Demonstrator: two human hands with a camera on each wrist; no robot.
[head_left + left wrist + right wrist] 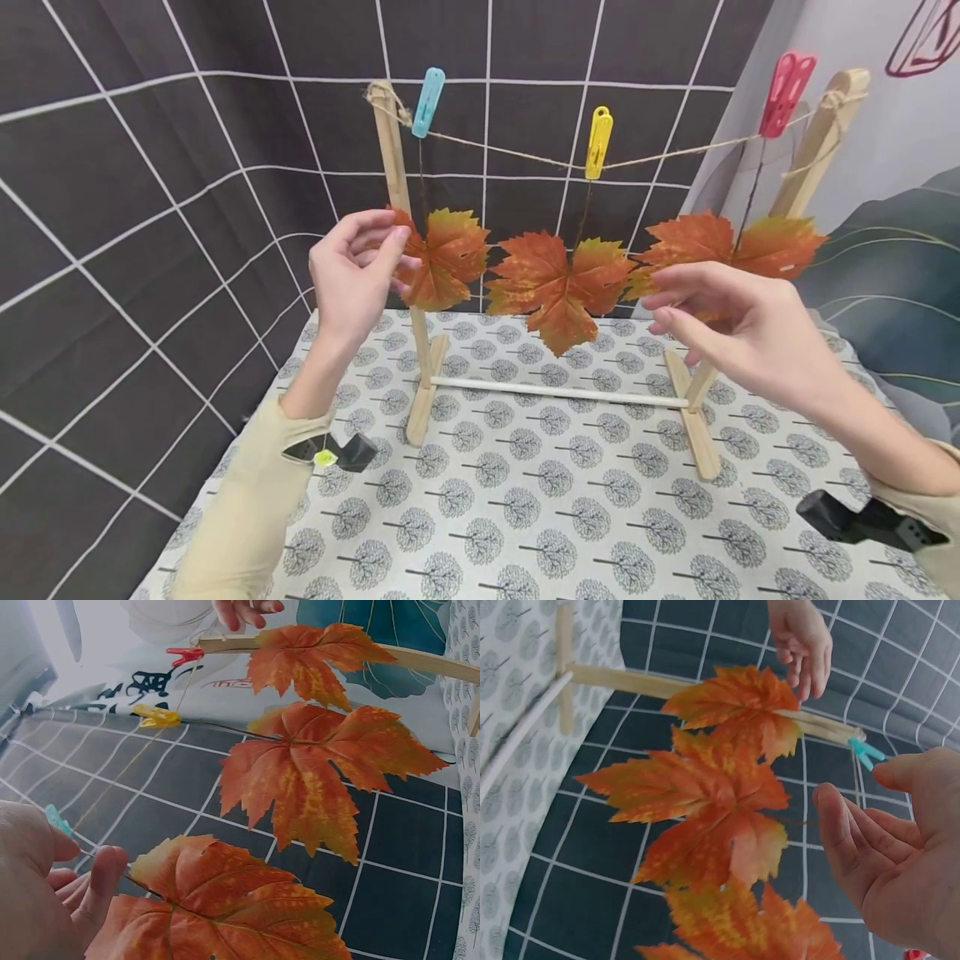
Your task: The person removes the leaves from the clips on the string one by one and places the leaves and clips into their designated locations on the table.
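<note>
Three orange maple-like leaves hang by thin stems from a twine line: the left leaf (pixel 448 258) under a blue clothespin (pixel 428 102), the middle leaf (pixel 558 287) under a yellow clothespin (pixel 597 142), the right leaf (pixel 693 237) under a red clothespin (pixel 786 93). Beside the left leaf is my left hand (pixel 358 271), its fingers loosely bent; whether it touches the edge cannot be told. My right hand (pixel 738 321) hovers in front of the right leaf, partly covering it. In the right wrist view, thumb and fingers (pixel 840 832) stand apart with nothing between them.
The twine is tied to two wooden posts (pixel 393 158) on flat feet, joined low down by a white rod (pixel 558 392). A tree-print cloth (pixel 517 508) covers the table. Behind hangs a dark grid-patterned curtain (pixel 525 42), with a pale printed cloth at right.
</note>
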